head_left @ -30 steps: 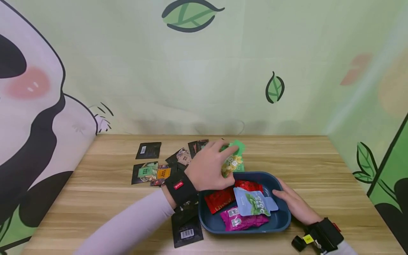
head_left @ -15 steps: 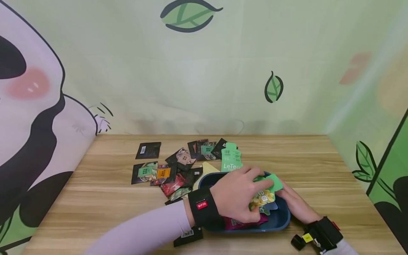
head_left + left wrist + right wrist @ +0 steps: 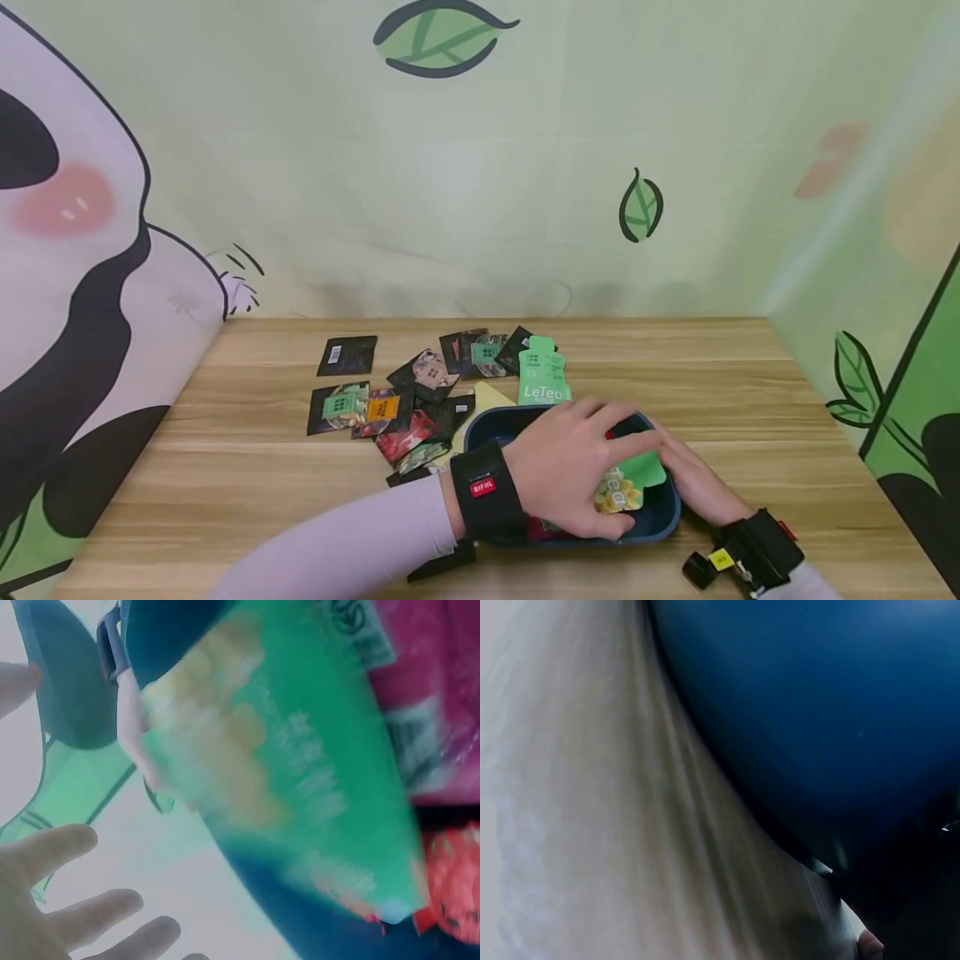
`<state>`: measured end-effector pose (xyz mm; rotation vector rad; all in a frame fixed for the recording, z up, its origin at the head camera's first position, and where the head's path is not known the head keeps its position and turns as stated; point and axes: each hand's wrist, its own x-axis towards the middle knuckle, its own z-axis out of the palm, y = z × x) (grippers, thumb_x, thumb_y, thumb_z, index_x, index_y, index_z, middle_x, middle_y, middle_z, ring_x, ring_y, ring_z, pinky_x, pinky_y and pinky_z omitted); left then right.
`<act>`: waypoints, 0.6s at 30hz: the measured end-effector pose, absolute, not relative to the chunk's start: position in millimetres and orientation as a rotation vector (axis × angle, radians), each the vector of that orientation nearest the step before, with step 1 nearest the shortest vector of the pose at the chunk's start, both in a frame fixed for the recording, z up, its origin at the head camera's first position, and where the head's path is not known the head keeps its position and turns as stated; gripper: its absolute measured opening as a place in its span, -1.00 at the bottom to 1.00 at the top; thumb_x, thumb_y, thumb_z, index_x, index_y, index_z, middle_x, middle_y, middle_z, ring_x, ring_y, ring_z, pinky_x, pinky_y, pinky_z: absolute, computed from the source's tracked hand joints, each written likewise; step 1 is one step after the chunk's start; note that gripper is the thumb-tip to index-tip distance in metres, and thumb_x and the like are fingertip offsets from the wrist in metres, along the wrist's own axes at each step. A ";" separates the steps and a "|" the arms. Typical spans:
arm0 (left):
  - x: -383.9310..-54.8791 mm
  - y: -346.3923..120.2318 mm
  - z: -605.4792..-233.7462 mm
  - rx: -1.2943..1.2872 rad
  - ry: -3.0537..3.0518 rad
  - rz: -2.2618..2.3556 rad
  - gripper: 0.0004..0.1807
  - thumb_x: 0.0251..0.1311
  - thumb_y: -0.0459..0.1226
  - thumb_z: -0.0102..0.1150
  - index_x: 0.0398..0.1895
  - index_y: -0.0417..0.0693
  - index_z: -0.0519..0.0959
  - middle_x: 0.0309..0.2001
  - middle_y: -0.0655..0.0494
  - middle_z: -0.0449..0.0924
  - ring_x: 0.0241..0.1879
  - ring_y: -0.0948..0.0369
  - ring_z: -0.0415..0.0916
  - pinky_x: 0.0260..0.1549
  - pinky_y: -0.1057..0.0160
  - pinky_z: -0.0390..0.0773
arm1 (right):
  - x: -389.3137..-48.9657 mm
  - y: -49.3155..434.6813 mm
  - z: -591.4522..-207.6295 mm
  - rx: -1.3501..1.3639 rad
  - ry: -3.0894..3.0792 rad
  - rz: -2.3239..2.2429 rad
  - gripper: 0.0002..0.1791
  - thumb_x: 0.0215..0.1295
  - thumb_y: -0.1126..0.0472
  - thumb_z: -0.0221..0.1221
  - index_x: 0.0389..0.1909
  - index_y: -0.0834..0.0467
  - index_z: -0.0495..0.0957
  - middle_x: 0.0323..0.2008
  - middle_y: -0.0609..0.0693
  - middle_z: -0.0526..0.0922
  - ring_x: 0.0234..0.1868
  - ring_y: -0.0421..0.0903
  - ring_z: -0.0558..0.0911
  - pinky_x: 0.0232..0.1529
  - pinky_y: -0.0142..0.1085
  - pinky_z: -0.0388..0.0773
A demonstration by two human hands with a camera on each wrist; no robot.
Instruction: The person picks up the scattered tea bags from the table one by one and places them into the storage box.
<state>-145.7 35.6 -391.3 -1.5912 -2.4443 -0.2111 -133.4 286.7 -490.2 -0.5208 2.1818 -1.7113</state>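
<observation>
Pouch (image 3: 636,477), green with yellow print, at right half of blue tub (image 3: 663,510), below left hand (image 3: 566,471), fingers extended, spread apart. Right hand (image 3: 697,482) against tub's end, grip partly hidden, cannot tell whether closed. Wood-grain table (image 3: 750,400) beneath, strewn with dark sachets (image 3: 352,356); beyond, pale-green panda-and-leaf backdrop (image 3: 517,192).

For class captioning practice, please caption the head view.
Spread left hand over a flowered green packet and blue basin; right hand at the basin's side.

The left hand (image 3: 570,467) extends over the blue bin (image 3: 667,515), above a green packet (image 3: 643,472). The right hand (image 3: 699,483) rests against the bin's right side. Black sachets (image 3: 347,356) lie on the counter (image 3: 735,392).
</observation>
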 end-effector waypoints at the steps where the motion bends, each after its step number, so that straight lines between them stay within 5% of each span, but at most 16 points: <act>1: -147.1 33.9 -390.7 -1.576 -2.454 -0.216 -0.05 0.03 0.43 -0.08 0.51 0.27 0.30 0.43 0.02 0.25 0.24 0.09 0.36 0.12 0.13 0.44 | -134.0 286.0 -489.7 -0.504 2.172 -1.704 -0.29 0.62 -0.01 -0.41 0.61 0.25 -0.28 0.57 0.29 -0.21 0.46 -0.42 0.03 0.23 -0.61 0.07; 7: -171.6 19.8 -384.7 -1.446 -2.507 -0.245 0.01 0.02 0.50 -0.14 0.52 0.23 0.28 0.48 -0.03 0.20 0.29 0.00 0.37 0.10 0.06 0.48 | -133.8 281.6 -483.8 -0.341 2.153 -1.678 -0.22 0.59 -0.07 -0.34 0.61 0.24 -0.32 0.59 0.22 -0.25 0.55 0.15 -0.21 0.32 -0.49 0.03; 12: -203.8 5.4 -386.7 -1.311 -2.634 -0.249 -0.02 0.05 0.44 -0.06 0.53 0.23 0.27 0.47 -0.04 0.23 0.26 -0.04 0.40 0.06 0.05 0.51 | -132.5 280.5 -482.8 -0.282 2.177 -1.661 -0.17 0.58 -0.10 -0.31 0.58 0.34 -0.33 0.57 0.31 -0.25 0.55 0.23 -0.24 0.43 0.07 -0.21; 18: -245.5 -7.5 -399.3 -1.144 -2.831 -0.128 -0.05 0.06 0.41 -0.03 0.54 0.25 0.27 0.46 -0.05 0.23 0.28 -0.04 0.39 0.03 0.05 0.52 | -133.1 280.9 -484.8 -0.252 2.202 -1.650 -0.14 0.57 -0.12 -0.29 0.58 0.35 -0.34 0.58 0.30 -0.27 0.55 0.23 -0.28 0.43 0.16 -0.27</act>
